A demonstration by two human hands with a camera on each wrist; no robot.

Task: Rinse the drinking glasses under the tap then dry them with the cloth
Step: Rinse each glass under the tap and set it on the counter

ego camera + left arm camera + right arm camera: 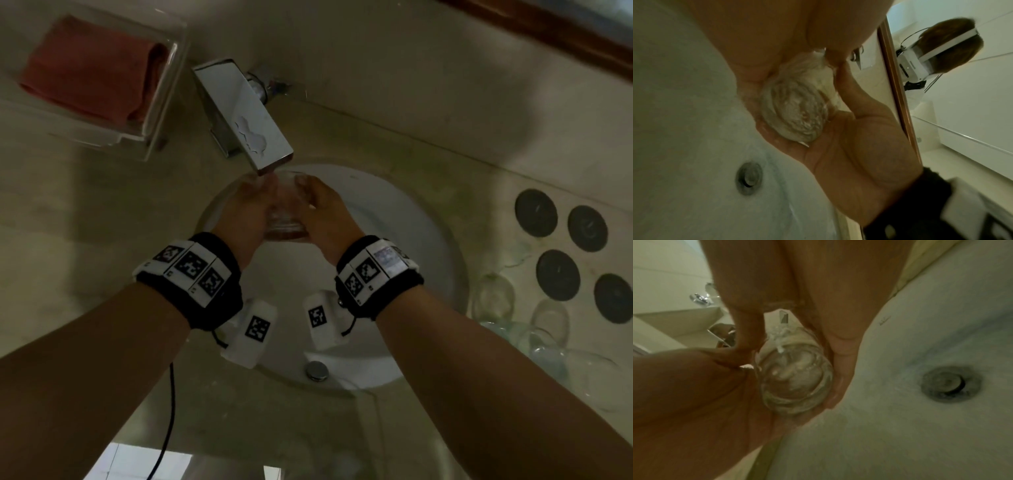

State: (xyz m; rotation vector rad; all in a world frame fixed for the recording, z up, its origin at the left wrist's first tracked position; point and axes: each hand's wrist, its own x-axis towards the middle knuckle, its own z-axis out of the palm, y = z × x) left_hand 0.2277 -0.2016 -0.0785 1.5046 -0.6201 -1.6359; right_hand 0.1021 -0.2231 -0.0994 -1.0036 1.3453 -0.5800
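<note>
A clear drinking glass (pixel 285 209) is held under the chrome tap (pixel 248 113) over the white basin (pixel 394 240). My left hand (pixel 245 209) and right hand (pixel 322 212) both wrap around it from either side. Water runs from the spout into the glass (pixel 795 378), foaming inside it. In the left wrist view the glass (pixel 795 112) shows its thick base, cupped between both palms. A folded red cloth (pixel 92 72) lies in a clear tray (pixel 154 130) on the counter at the far left.
Several more clear glasses (pixel 548 329) lie on the counter to the right of the basin, beside several dark round coasters (pixel 561 246). The drain plug (pixel 317 370) sits at the basin's near side. A mirror runs along the back wall.
</note>
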